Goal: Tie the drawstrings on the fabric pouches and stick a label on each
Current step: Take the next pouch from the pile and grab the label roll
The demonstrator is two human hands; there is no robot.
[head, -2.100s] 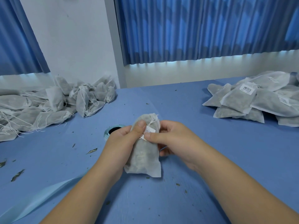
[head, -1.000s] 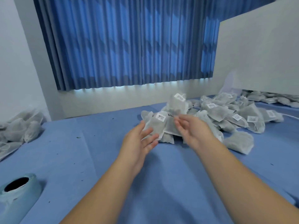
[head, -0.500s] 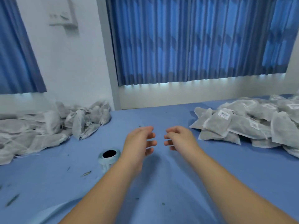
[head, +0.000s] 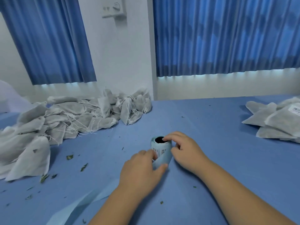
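A pale blue label roll (head: 160, 149) stands upright on the blue table, a printed label showing on its side. My left hand (head: 142, 171) pinches the loose backing strip at the roll's lower front between thumb and fingers. My right hand (head: 183, 150) curls round the roll's right side, with a fingertip on its top rim. A pile of grey pouches with loose white drawstrings (head: 65, 120) lies at the left. Labelled pouches (head: 274, 122) are stacked at the right edge.
A long tail of used blue backing tape (head: 78, 207) trails toward the near left edge. Bits of dried leaf (head: 69, 157) are scattered over the blue table cover (head: 227, 159). Blue curtains and a white wall stand behind the table.
The pouch held earlier went onto the labelled stack at the right. My view swung back left, and both empty hands came down onto the label roll and took hold of it.
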